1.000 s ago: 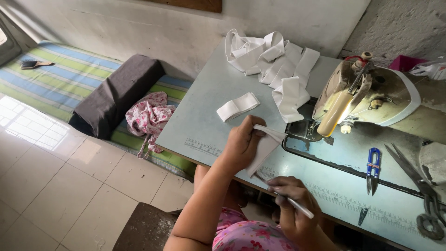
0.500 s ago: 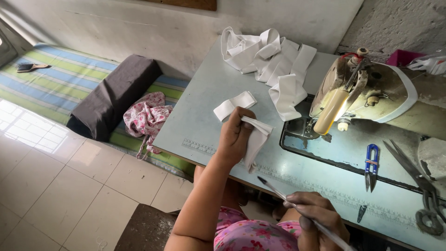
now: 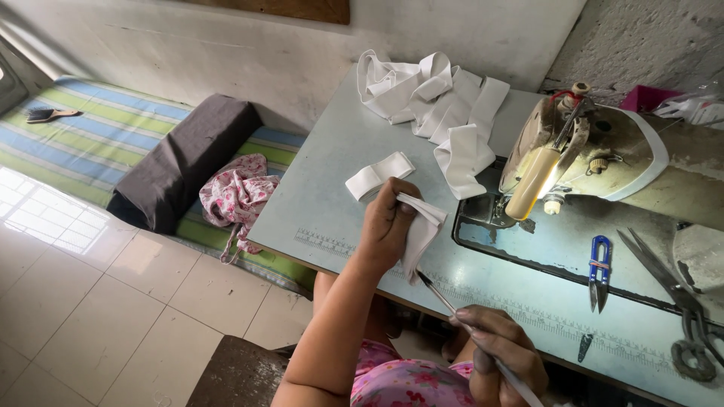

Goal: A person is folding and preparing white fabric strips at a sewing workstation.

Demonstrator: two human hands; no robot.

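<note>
White folded strip [image 3: 419, 230] hanging lengthwise from left hand [image 3: 386, 226], tip down

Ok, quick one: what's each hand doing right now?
Left hand: closed, pinching a folded white fabric piece above the table.
Right hand: closed around a thin white pencil-like stick.

Cloth pile [image 3: 441, 102] behind folded strip [image 3: 378, 175] (both on table [image 3: 324, 203]).

The pale sewing table [image 3: 332, 203] carries white strips [image 3: 434, 102], a sewing machine [image 3: 596, 154], snips [image 3: 599, 271] and scissors [image 3: 671, 294].
</note>
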